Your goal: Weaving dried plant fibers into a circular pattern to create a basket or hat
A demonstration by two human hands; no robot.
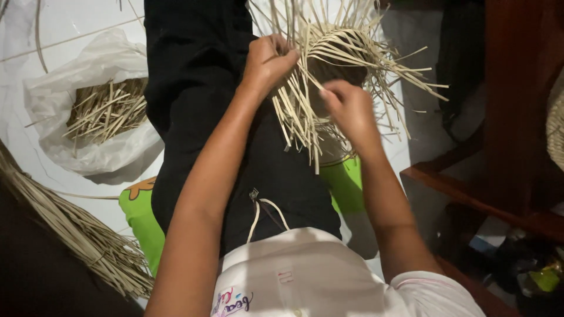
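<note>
White plastic bag (88,135) of straw scraps (108,108) on tiled floor (70,23); loose straw bundle (76,235) below it, green cushion (144,220) beside it, wooden furniture (499,176) opposite.

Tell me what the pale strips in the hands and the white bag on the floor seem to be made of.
Strips: probably dried plant fibre, such as palm leaf or reed; flat, matte, straw-coloured, stiff ends.
Bag: likely thin plastic film; translucent, crinkled, slightly glossy.

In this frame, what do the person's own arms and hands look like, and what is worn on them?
Both forearms are bare, with no gloves, watch or bracelets in view on the left hand or the right hand. The right arm comes out of a short white sleeve with a thin pink line near its hem. The left sleeve is out of view. Rings cannot be ruled out; the fingers are partly hidden.
</note>
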